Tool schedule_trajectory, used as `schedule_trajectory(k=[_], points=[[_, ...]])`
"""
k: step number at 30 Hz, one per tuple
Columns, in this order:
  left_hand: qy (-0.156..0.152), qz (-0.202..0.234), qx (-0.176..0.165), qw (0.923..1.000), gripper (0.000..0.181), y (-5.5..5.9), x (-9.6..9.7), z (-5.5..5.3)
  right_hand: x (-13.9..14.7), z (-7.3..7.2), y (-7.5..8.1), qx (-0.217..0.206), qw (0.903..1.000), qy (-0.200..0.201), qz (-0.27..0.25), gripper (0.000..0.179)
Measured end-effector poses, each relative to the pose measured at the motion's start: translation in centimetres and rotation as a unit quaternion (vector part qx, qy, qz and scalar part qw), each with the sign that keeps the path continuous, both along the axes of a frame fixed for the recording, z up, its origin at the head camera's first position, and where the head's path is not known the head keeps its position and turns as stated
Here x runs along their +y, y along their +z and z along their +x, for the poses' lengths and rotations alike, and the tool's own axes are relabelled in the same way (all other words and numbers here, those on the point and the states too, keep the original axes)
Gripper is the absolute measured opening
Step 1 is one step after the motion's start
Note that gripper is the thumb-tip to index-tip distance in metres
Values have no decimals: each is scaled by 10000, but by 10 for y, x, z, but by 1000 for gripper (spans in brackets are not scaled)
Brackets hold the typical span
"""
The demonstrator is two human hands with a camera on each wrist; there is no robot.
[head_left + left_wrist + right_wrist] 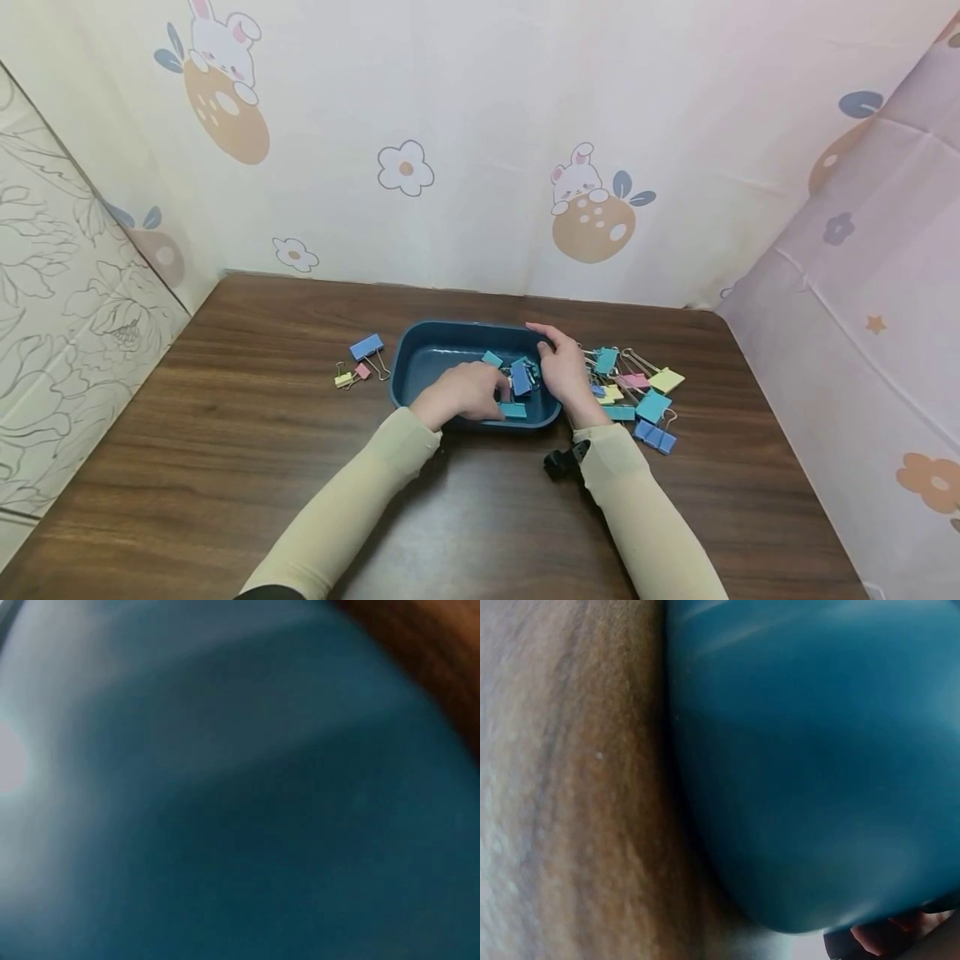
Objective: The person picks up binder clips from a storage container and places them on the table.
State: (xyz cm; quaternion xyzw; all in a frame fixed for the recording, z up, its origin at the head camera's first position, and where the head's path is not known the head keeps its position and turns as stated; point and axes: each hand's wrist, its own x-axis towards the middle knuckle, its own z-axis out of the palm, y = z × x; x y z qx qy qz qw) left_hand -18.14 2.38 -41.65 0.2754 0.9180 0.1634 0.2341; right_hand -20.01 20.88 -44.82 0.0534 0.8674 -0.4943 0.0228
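Observation:
A blue plastic bin (pixel 431 333) stands on the table, with several teal and blue binder clips in its right half. My left hand (pixel 467 390) reaches over the near rim into the bin, its fingers bent down at the blue binder clip (pixel 521 378) and a teal binder clip (pixel 513 410). The fingertips are partly hidden, and I cannot tell whether they pinch a clip. My right hand (pixel 564 371) rests against the bin's right end with fingers extended along the rim. Both wrist views are mostly filled by the bin's blue wall (pixel 817 750).
Right of the bin lies a loose pile of binder clips in teal, yellow, pink and blue, among them a teal clip (pixel 653 407). To the left lie a blue clip (pixel 367 347), a pink clip (pixel 363 371) and a yellow clip (pixel 342 380). A patterned curtain (pixel 480 225) hangs behind the table.

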Motion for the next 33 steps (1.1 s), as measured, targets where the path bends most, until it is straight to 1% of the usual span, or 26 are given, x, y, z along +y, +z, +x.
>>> schedule_trajectory(k=[2,4,7,10,14,19,23,26,28,30,33], points=[[-94,23,-90,9999,16,2,-3,-2,1,0,0,-22,10000,-12,-26,38],[-146,134,-241,9995,12,5,-8,-4,2,1,0,-22,10000,-19,-42,38],[-145,336,-461,9983,10,7,-15,-6,3,1,0,8,10000,-19,-29,38],[-170,573,-706,9957,11,8,-23,-8,3,2,-1,69,10000,-12,12,39],[-330,1034,-908,9899,19,9,-33,-10,3,3,-1,149,9999,-2,48,38],[-392,1588,-1036,9811,28,10,-48,-10,2,3,0,157,9999,45,43,38],[-313,2061,-1257,9699,33,11,-57,-9,3,2,1,43,10000,10,13,39],[-142,2461,-1481,9578,35,13,-64,-9,3,1,2,-39,10000,-18,-1,39],[-28,2696,-1551,9504,35,16,-70,-8,2,1,3,-48,10000,-11,-34,39],[76,2900,-1585,9438,35,19,-77,-6,1,1,3,-52,10000,8,-33,39],[232,3081,-1469,9397,36,24,-87,-3,0,1,2,-32,10000,28,-1,39]])
